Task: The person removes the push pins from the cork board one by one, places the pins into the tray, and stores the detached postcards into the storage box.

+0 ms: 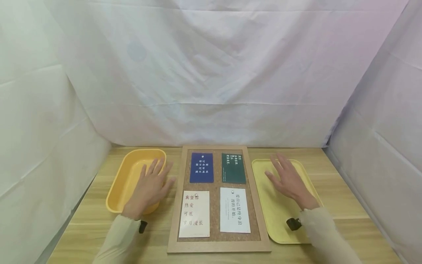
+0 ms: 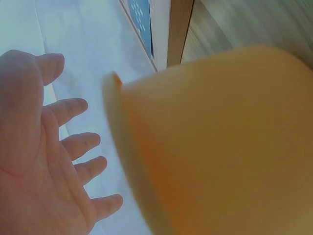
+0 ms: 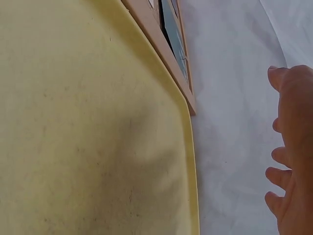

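Note:
My left hand (image 1: 149, 187), fingers spread, hovers over the right side of a deep orange-yellow basin (image 1: 119, 179). Its fingers and palm hold nothing in the left wrist view, with the basin's rim (image 2: 128, 156) beside the fingertips. On the other side, my right hand (image 1: 288, 180) hangs above a shallow yellow tray (image 1: 275, 220), fingers extended and holding nothing. Between the hands lies a wood-framed cork board (image 1: 215, 220). Pinned to it are a blue card (image 1: 202, 176), a green card (image 1: 233, 172), a cream card (image 1: 194, 229) and a white card (image 1: 232, 220).
Under everything is a wood-grain table (image 1: 343, 205). White cloth (image 1: 211, 73) hangs behind it and along both sides. The board's right edge runs close beside the tray. Dark wrist devices (image 1: 293, 224) sit at both cuffs.

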`<act>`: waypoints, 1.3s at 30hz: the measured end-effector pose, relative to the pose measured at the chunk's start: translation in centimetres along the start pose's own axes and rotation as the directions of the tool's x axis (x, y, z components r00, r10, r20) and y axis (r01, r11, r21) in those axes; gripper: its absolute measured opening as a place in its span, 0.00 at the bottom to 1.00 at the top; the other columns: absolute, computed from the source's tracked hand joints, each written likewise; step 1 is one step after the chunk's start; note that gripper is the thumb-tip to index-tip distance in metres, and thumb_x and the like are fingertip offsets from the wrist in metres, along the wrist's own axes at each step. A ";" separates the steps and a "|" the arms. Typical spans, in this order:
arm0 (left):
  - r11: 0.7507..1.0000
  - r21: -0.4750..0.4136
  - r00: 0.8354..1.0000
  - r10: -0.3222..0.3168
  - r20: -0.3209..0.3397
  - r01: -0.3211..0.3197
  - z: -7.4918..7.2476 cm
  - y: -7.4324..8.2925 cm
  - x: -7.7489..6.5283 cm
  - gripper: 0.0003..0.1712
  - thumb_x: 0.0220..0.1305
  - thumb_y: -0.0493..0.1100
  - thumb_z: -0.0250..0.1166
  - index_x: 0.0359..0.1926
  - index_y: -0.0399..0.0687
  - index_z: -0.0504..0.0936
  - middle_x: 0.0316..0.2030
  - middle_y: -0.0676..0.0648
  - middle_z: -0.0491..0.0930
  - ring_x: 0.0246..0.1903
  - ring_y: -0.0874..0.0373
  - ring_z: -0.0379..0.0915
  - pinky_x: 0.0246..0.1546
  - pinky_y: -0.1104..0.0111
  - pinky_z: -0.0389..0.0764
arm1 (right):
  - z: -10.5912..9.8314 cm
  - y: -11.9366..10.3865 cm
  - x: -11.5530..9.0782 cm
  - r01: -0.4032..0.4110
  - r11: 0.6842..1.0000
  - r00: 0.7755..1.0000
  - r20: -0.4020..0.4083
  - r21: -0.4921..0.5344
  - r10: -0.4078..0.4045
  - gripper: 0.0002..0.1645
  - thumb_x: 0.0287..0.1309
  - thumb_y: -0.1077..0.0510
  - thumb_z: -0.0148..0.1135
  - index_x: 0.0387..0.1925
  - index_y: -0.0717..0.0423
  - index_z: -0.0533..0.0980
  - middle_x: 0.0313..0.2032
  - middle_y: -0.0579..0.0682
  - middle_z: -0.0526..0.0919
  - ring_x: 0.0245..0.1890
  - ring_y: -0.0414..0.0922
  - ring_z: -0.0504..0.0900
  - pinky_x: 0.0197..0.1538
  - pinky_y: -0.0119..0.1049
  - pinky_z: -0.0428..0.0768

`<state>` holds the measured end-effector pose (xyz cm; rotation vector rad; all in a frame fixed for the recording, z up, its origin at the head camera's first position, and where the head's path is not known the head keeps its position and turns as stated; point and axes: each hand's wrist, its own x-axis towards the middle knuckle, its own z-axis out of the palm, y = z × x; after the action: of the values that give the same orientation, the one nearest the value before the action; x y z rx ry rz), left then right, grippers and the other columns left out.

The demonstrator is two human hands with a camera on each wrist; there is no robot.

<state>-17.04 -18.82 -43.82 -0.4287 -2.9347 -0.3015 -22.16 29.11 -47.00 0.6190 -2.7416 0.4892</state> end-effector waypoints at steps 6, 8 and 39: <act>1.000 -0.024 1.000 0.009 0.013 -0.009 0.3 0.5 0.2 0.33 0.69 0.58 0.47 0.69 0.51 0.60 0.70 0.38 0.51 0.70 0.40 0.41 0.66 0.40 0.40 | 0.3 -0.5 0.4 -0.004 1.000 1.000 0.018 0.015 0.004 0.41 0.65 0.42 0.50 0.69 0.60 0.54 0.71 0.63 0.49 0.68 0.64 0.51 0.65 0.62 0.54; 1.000 -0.026 1.000 0.011 0.020 -0.011 0.4 0.7 0.2 0.33 0.69 0.60 0.45 0.69 0.51 0.59 0.70 0.38 0.50 0.70 0.40 0.41 0.66 0.41 0.39 | 0.4 -0.7 0.6 -0.010 1.000 1.000 0.018 0.016 0.010 0.40 0.65 0.42 0.50 0.70 0.60 0.54 0.70 0.62 0.50 0.68 0.63 0.52 0.65 0.62 0.55; 0.991 -0.010 0.990 0.131 0.059 -0.131 2.1 4.5 1.4 0.33 0.67 0.56 0.52 0.69 0.52 0.60 0.71 0.42 0.50 0.70 0.42 0.44 0.67 0.42 0.40 | 1.8 -4.2 3.2 0.073 0.995 0.996 0.037 0.067 -0.075 0.31 0.60 0.55 0.59 0.62 0.65 0.65 0.59 0.64 0.68 0.60 0.59 0.67 0.60 0.56 0.67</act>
<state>-17.24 -13.77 -44.77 -0.6387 -2.9461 -0.2851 -23.40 23.70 -46.44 0.7515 -2.7374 0.5564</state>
